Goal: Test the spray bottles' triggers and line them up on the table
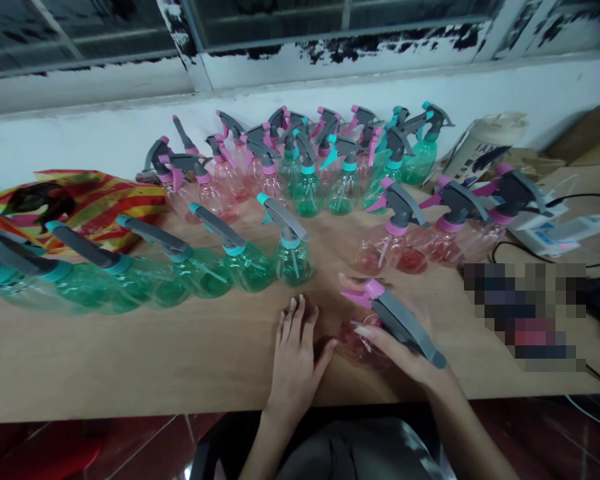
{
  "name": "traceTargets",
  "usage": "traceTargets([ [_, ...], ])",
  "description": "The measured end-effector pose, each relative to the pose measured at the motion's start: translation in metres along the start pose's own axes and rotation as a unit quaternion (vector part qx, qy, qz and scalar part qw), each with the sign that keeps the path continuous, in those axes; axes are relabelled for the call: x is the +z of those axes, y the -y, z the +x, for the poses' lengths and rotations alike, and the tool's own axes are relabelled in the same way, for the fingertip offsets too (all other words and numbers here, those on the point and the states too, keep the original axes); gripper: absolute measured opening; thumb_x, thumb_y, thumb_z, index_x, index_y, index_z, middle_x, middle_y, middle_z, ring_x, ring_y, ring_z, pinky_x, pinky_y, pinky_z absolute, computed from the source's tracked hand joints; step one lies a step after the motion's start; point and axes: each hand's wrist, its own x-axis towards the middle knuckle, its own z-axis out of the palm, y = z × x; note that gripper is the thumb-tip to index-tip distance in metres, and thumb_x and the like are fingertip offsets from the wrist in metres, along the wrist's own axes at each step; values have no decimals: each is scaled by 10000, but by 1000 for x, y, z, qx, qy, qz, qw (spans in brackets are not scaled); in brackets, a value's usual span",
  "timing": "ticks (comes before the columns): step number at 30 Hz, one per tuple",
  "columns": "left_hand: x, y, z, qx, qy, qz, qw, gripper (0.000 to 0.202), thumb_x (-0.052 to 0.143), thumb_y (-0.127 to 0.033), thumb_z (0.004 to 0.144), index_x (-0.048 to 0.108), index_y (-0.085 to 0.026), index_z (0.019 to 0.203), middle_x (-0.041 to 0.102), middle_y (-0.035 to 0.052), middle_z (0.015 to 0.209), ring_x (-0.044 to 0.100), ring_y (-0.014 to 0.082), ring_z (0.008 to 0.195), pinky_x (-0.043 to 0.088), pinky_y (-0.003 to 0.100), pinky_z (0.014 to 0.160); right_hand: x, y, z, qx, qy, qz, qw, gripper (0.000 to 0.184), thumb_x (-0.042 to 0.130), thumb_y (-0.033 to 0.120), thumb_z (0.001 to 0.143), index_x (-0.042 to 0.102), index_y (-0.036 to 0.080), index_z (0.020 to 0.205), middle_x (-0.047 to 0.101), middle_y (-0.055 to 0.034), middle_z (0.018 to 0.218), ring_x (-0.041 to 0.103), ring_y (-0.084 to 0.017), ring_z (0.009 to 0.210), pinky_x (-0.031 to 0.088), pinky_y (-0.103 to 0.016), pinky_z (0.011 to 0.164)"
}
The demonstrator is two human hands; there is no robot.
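Note:
My right hand (405, 347) is wrapped round a pink spray bottle (365, 340) with a grey trigger head and pink nozzle, standing on the wooden table (130, 353) near its front edge. Beside it, my left hand (295, 353) lies flat on the table, fingers stretched out, thumb reaching toward the bottle's base. Just beyond my hands stands a green spray bottle (293, 257) with a teal collar.
Green spray bottles (200, 267) line up to the left, pink ones (430, 243) to the right, and several more of both colours crowd the back by the white wall. A striped bag (95, 200) lies at left. A white device (550, 230) with cables sits at right.

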Motion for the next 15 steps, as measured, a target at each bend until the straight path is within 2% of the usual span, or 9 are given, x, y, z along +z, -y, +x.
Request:
traceTargets([
  [3,1,1,0,-2,-3,-6,1000,501,447,-421,975,408,-151,1396,424,179,1495,315,306,1432,333,547,1126,0,-1,-1,-12,-10,-11,1000,339,629,378,872,612,293,1199,718,-51,1089,702,-256,934,587,-391,762],
  [9,1,0,0,-3,5,-6,1000,506,452,-417,974,406,-140,1395,402,192,1504,307,306,1434,330,549,1125,1,-3,-4,7,-13,-36,999,353,623,415,870,628,299,1203,732,-45,983,706,-246,808,577,-370,644],
  [15,0,0,0,-2,3,-1,1000,504,472,-403,967,414,-139,1392,399,186,1508,303,299,1437,334,536,1126,2,0,-4,14,-6,-20,1000,358,618,325,880,611,320,1237,729,-31,1051,713,-236,864,592,-376,738],
])
